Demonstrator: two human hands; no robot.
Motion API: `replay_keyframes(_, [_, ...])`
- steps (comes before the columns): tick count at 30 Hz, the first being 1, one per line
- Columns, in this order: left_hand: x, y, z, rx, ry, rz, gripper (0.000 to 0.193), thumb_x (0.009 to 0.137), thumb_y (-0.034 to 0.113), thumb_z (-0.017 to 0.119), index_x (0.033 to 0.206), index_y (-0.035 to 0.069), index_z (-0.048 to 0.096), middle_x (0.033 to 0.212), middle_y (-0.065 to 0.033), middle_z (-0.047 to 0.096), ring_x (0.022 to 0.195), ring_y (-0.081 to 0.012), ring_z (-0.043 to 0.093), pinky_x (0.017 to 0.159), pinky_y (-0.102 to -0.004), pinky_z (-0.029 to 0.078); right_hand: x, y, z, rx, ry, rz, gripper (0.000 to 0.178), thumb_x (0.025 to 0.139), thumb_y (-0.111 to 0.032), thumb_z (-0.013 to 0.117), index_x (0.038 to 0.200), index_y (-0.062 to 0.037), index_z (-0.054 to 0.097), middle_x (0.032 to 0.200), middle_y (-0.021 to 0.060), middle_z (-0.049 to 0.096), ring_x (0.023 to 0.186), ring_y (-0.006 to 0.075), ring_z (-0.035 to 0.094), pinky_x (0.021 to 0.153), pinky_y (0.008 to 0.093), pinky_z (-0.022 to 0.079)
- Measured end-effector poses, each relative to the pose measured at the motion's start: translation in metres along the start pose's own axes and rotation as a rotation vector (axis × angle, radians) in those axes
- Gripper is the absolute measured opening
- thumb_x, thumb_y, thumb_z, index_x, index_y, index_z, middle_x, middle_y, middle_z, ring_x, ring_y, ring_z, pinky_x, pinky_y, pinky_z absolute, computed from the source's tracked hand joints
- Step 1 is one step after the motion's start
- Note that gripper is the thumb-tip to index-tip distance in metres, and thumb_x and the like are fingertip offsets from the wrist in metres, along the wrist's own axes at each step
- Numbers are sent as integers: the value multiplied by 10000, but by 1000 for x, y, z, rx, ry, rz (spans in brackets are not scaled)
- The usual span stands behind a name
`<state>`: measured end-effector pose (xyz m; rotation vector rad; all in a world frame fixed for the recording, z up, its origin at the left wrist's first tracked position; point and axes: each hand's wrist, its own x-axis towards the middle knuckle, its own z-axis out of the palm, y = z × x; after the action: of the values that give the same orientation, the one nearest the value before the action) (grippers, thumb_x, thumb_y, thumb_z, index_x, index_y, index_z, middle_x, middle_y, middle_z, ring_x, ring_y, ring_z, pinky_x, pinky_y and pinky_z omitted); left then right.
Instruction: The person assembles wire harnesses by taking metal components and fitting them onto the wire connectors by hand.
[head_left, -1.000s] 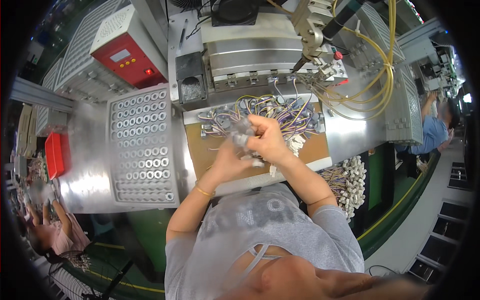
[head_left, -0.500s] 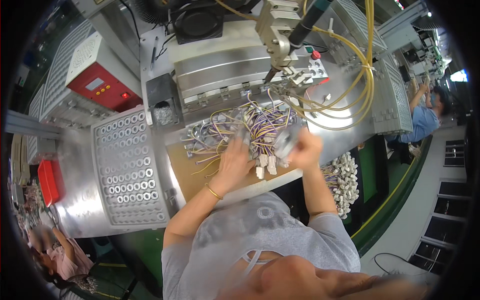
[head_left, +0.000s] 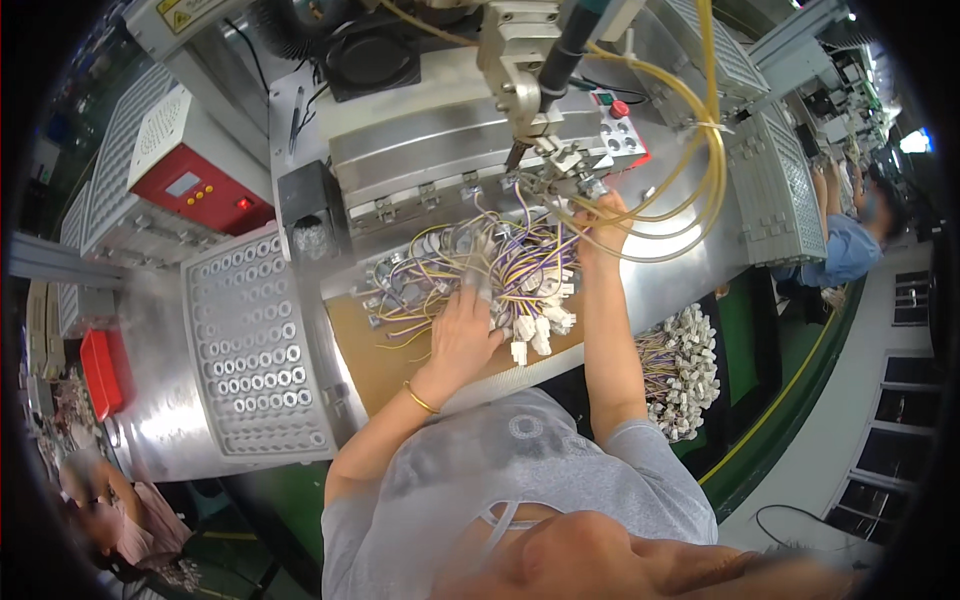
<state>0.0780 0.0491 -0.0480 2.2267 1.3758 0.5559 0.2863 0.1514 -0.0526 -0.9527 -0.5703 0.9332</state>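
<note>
A tangled heap of purple, yellow and white wire harnesses (head_left: 520, 262) lies on a brown board (head_left: 362, 352), with white plug connectors (head_left: 535, 328) at its near end. My left hand (head_left: 462, 328) rests on the heap's left part, its covered fingers stretched out among the wires. Past the heap's right side, my right hand (head_left: 606, 226) reaches up to the right end of the metal fixture (head_left: 440, 150). Its fingers are closed at a small metal clamp there; what they pinch is hidden. A dark soldering-type tool (head_left: 560, 65) stands over the fixture, left of that hand.
On the left sit a tray of metal rings (head_left: 255, 345), a red-and-white control box (head_left: 200, 165) and a black bin (head_left: 315, 215). Yellow tubes (head_left: 715, 150) loop at right. More white-ended harnesses (head_left: 685, 375) hang beside my right arm. Two people work nearby.
My right hand has moved up and away from the heap's near right side to the fixture's right end. The left hand stays on the wires. The whole view has shifted slightly.
</note>
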Motion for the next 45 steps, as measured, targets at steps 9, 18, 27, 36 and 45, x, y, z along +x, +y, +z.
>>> replay_keyframes(9, [-48, -50, -64, -238, 382, -162, 279, 721, 112, 639, 994, 63, 605, 963, -144, 588, 808, -274, 590, 669, -315, 481, 24, 9, -41, 11, -134, -57, 92, 753, -94, 574, 785, -61, 494, 633, 62, 516, 464, 162, 504, 396, 266, 411])
replay_keyframes(18, [-96, -99, -50, -247, 421, -270, 266, 748, -9, 573, 1013, 7, 597, 842, -112, 616, 701, -184, 566, 629, -252, 460, 24, -12, 5, -61, -16, 124, 208, 849, -204, 487, 905, -4, 496, 765, 118, 575, 599, 220, 562, 509, 324, 471])
replay_keyframes(27, [-81, -97, -44, 364, 351, -19, 328, 583, 1, 609, 907, 55, 624, 621, -66, 490, 570, -224, 461, 497, -322, 395, 23, -12, 1, -114, -76, 115, 158, 825, -167, 502, 751, -28, 489, 697, 87, 547, 538, 165, 514, 478, 275, 427])
replay_keyframes(36, [-76, -62, -110, 181, 561, -49, 398, 557, -55, 578, 940, 40, 624, 697, -105, 512, 639, -242, 510, 577, -309, 428, 28, -27, -3, -315, -71, 81, 201, 815, -116, 489, 629, -51, 448, 557, 41, 460, 458, 135, 472, 407, 243, 384])
replay_keyframes(45, [-75, -50, -105, -7, 692, -53, 312, 646, -84, 612, 948, -3, 605, 858, -137, 575, 760, -245, 569, 650, -294, 456, 105, -33, -57, -1411, -166, -792, 282, 710, -99, 532, 970, 8, 512, 794, 205, 579, 690, 353, 574, 603, 415, 451])
